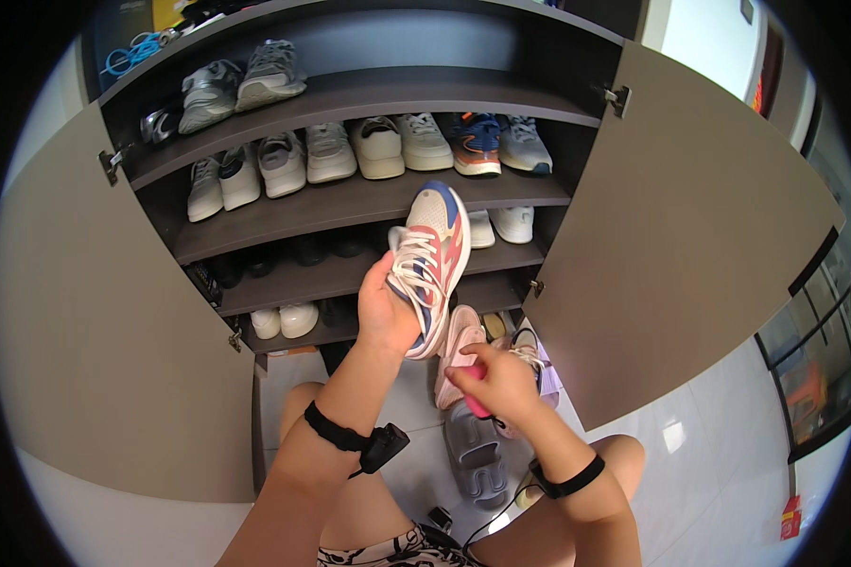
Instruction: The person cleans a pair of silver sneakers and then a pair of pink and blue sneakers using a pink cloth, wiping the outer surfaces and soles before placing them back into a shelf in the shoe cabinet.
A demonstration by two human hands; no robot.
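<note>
A white running shoe with red and blue panels and white laces (432, 266) is held up in my left hand (388, 308), its toe towards the cabinet. My left thumb shows at the shoe's opening; the other fingers are hidden. To the right and lower, my right hand (503, 383) grips a small pink object (476, 400), mostly covered by the fingers, so its kind is unclear. Pink slip-on shoes (457, 347) lie on the floor beyond my right hand. Grey slides (476, 457) rest below it, and a laced sneaker (526, 344) stands just to its right.
An open shoe cabinet with dark shelves (369, 195) holds rows of sneakers (330, 152). Its left door (113, 319) and right door (674, 234) swing out on both sides. White shoes (299, 319) sit on the lowest shelf. Glossy tiles (681, 475) cover the floor at right.
</note>
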